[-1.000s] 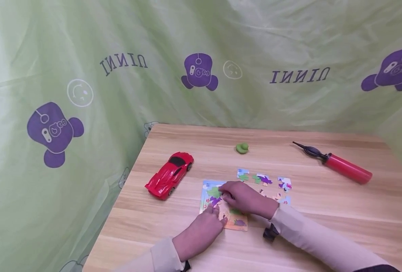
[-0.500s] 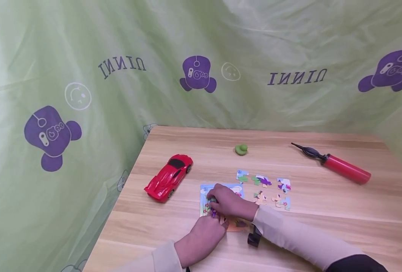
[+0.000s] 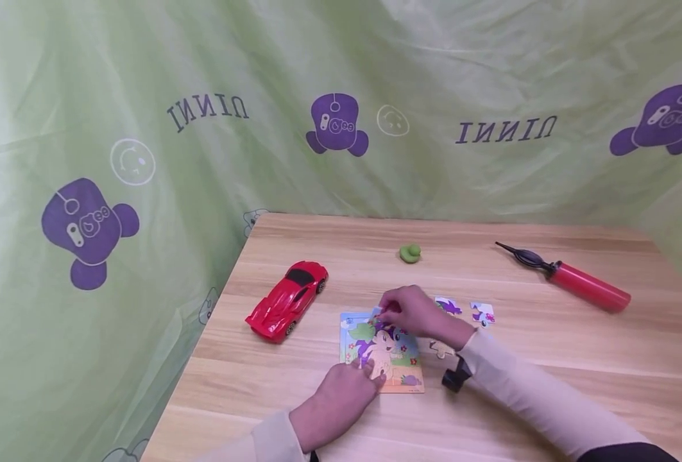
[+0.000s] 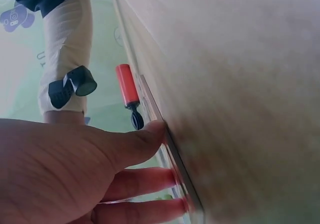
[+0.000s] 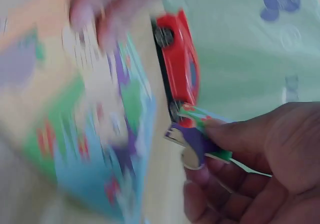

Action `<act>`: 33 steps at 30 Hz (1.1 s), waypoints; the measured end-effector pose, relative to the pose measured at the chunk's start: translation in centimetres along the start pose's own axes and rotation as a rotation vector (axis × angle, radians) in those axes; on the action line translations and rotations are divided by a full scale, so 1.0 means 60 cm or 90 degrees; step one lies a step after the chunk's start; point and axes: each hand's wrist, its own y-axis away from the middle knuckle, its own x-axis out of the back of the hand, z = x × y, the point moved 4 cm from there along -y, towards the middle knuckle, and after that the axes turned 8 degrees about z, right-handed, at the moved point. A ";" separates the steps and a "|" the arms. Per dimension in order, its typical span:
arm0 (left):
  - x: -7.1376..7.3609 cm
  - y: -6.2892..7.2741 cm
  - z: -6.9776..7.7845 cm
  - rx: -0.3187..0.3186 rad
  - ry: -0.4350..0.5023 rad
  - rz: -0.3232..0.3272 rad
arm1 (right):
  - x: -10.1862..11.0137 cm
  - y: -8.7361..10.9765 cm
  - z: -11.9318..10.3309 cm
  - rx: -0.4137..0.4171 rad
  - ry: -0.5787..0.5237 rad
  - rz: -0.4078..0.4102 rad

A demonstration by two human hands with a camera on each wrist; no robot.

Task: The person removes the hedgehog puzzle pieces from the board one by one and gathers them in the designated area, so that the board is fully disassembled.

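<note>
The puzzle board (image 3: pixel 398 388) lies flat before me, bright and busy: a cream figure with purple hair and a leafy green patch, light blue above, a peach band along the near edge, small red flowers round about, and thin seams between the pieces. The bit in my right hand (image 3: pixel 420 312), a puzzle piece (image 5: pixel 197 143), shows purple, cream and green with red dots; whether it is one piece or a few together I cannot tell. I grasp it between thumb and fingertips, over the far edge of the puzzle board in the head view, and from my right wrist it looks apart from the board. My left hand (image 3: pixel 337 401) rests on the near left part of the board, fingers laid straight on its face and thumb at its edge, clenched on nothing. Three loose pieces (image 3: pixel 482 314) sit to the right of the board, two of them a little farther off than the third, which is near my right wrist. A red toy car (image 3: pixel 289 301) stands to the left of the board, a small green figure (image 3: pixel 410 253) beyond it, and a red pump (image 3: pixel 589 285) well off to its right
</note>
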 end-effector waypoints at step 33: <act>-0.026 0.021 -0.066 0.033 0.146 0.000 | 0.040 0.014 0.085 0.000 0.217 -0.017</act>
